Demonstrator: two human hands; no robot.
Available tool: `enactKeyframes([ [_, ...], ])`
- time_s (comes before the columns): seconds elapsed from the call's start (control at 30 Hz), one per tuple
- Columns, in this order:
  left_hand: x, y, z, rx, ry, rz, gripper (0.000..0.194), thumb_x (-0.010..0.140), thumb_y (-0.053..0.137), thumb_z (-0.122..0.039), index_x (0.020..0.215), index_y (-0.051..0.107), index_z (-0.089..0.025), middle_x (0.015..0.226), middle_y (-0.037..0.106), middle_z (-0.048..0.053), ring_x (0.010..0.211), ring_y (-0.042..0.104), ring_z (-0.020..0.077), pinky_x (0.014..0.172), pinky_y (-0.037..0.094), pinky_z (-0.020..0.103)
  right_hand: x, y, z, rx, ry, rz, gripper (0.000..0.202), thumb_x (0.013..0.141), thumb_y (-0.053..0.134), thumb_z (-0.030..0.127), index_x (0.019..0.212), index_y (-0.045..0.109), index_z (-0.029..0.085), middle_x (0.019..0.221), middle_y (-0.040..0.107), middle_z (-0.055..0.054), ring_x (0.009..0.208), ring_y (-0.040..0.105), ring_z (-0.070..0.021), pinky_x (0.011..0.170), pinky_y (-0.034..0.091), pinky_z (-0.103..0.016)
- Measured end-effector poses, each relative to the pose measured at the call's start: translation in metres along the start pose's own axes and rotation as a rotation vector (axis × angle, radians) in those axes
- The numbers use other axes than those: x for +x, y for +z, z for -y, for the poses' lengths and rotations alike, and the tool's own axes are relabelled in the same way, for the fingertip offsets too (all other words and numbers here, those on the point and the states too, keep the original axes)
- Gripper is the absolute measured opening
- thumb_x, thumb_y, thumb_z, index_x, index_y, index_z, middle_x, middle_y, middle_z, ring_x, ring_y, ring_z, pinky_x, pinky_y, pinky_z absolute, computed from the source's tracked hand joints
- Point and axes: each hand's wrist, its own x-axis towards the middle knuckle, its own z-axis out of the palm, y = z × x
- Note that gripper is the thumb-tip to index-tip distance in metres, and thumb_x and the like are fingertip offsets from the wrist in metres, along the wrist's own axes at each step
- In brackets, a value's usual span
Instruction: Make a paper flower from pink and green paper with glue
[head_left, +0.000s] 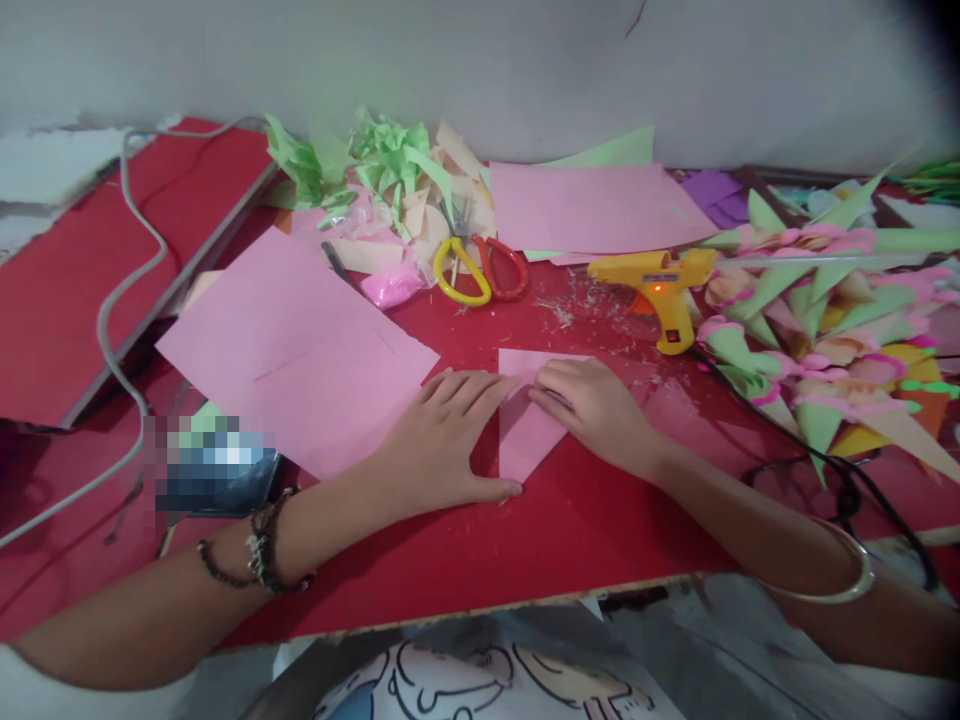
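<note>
From here I see a plastic packet (394,288), pink inside, toward ten o'clock from the small paper (525,432) on the red surface (525,560). My left hand (442,430) lies spread over the paper's nine-o'clock edge; my right hand (600,405) curls atop it, whether pinching I can't tell.

head cam, fwd/down, close

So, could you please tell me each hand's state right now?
Left hand: open, touching the small pink paper.
Right hand: curled on it; grip cannot be told.
</note>
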Motion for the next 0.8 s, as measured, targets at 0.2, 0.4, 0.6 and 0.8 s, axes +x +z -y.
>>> enactKeyframes([
  [0.2,-0.005,-0.004,-0.001,0.044,0.040,0.065,0.078,0.070,0.048,-0.060,0.134,0.025,-0.022,0.140,0.028,0.005,0.126,0.023,0.0278,0.103,0.017,0.043,0.001,0.000,0.002,-0.022,0.000,0.006,0.029,0.089,0.036,0.029,0.066,0.050,0.017,0.064,0.051,-0.001,0.062,0.045,-0.0140,0.059,0.029,-0.026],
  [0.4,-0.006,-0.006,0.001,0.048,0.052,0.128,0.076,0.071,0.043,-0.064,0.133,0.029,-0.023,0.140,0.031,0.002,0.126,0.026,0.0251,0.104,0.017,0.042,-0.006,-0.008,0.010,-0.293,-0.059,-0.066,0.023,0.087,0.038,0.023,0.080,0.060,0.016,0.078,0.057,-0.008,0.075,0.049,-0.0201,0.074,0.034,-0.035],
  [0.6,-0.004,-0.006,0.003,0.021,0.039,0.128,0.086,0.066,0.047,-0.066,0.136,0.021,-0.022,0.141,0.028,0.001,0.126,0.024,0.0251,0.105,0.013,0.042,-0.038,-0.020,0.024,-0.081,-0.347,-0.097,0.026,0.084,0.042,0.014,0.088,0.066,0.024,0.102,0.055,-0.009,0.099,0.045,-0.0223,0.087,0.037,-0.040],
  [0.8,-0.005,-0.005,0.003,0.034,0.039,0.154,0.089,0.064,0.048,-0.066,0.135,0.023,-0.020,0.144,0.021,0.006,0.129,0.019,0.0262,0.106,0.010,0.043,-0.051,-0.018,0.032,0.026,-0.367,0.030,0.040,0.079,0.041,0.004,0.102,0.062,0.028,0.105,0.055,-0.007,0.099,0.045,-0.0208,0.086,0.041,-0.039],
])
